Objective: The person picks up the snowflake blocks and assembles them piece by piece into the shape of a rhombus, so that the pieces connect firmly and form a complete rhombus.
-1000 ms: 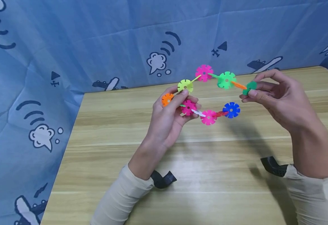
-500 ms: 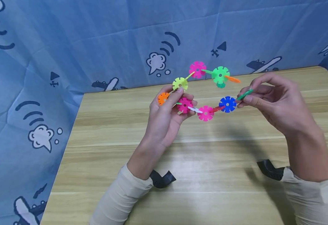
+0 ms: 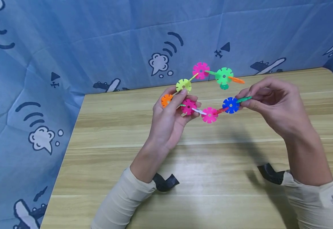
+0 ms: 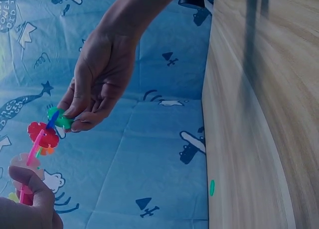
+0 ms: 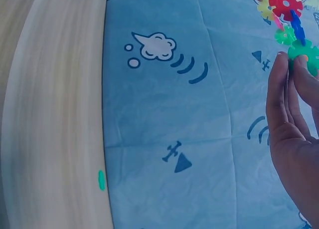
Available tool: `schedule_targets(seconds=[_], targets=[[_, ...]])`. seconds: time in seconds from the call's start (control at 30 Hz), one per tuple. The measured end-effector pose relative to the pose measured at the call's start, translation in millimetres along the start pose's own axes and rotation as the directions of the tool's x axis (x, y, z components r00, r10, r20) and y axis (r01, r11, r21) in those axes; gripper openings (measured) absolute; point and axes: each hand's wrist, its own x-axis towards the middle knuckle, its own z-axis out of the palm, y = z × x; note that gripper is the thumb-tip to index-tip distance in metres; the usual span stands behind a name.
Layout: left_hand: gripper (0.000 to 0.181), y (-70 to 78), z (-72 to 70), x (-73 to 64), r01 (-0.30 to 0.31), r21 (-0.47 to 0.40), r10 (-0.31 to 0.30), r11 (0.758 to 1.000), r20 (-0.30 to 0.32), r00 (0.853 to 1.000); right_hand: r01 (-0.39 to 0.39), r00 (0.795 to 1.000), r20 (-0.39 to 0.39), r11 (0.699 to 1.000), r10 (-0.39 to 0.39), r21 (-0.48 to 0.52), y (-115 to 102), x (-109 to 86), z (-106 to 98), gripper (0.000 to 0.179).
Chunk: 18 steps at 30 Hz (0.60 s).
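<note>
A chain of slotted plastic flower discs hangs in the air, its ends apart at the right. My left hand (image 3: 169, 121) pinches it at the left, with thumb near the yellow disc (image 3: 183, 85), the orange disc (image 3: 166, 100) and a pink disc (image 3: 188, 107). My right hand (image 3: 278, 106) pinches a green disc (image 3: 244, 99), seen edge-on, against the right rim of the blue disc (image 3: 231, 105). I cannot tell how deep it sits in a slot. A red disc (image 4: 43, 134) adjoins the blue one. The upper end holds a light green disc (image 3: 224, 76) and an orange disc (image 3: 236, 80).
One more green disc (image 3: 224, 86) lies on the wooden table (image 3: 120, 127) near its back edge, partly behind the light green disc. A blue patterned cloth (image 3: 112, 47) hangs behind the table and at its left. Black wrist mounts (image 3: 165, 183) stick out from both sleeves.
My right hand has moved down and left with the green disc, from beside the upper chain's orange disc to the blue disc's rim. My left hand has stayed almost still, holding the chain.
</note>
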Motion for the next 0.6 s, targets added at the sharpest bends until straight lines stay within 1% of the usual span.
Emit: schedule_targets(seconds=[0.1,0.17,0.27,0.33,0.4,0.47,0.53,0.6], targets=[[0.011,-0.4,-0.3,0.0,0.004,0.003,-0.004,1.0,-0.004,1.0,0.059,0.998,-0.016,0.993,-0.061,-0.101,-1,0.5,3,0.018],[0.011,-0.3,-0.4,-0.1,0.003,0.008,-0.002,1.0,-0.008,1.0,0.114,0.993,-0.014,0.982,-0.117,-0.153,-1,1.2,6,0.014],[0.01,0.0,-0.8,-0.1,-0.003,0.015,0.003,1.0,-0.019,1.0,0.208,0.977,0.003,0.956,-0.212,-0.205,0,2.0,9,0.011],[0.01,0.3,-0.9,-0.1,-0.006,0.021,0.006,1.0,-0.026,1.0,0.252,0.966,0.006,0.935,-0.259,-0.251,0,2.2,12,0.009],[0.01,0.5,-1.1,0.0,-0.006,0.029,0.007,1.0,-0.032,0.999,0.279,0.956,-0.006,0.911,-0.295,-0.303,0,1.6,15,0.009],[0.01,0.4,-1.1,0.0,-0.003,0.037,0.004,0.999,-0.037,0.999,0.29,0.948,-0.026,0.89,-0.319,-0.353,-1,0.5,17,0.009],[0.012,0.2,-0.9,0.2,-0.002,0.042,0.004,0.999,-0.042,0.999,0.298,0.94,-0.041,0.876,-0.338,-0.378,-1,-0.3,20,0.01],[0.012,0.2,-1.0,0.7,-0.001,0.043,0.004,0.999,-0.054,0.999,0.303,0.934,-0.044,0.85,-0.355,-0.431,-2,-1.2,22,0.012]])
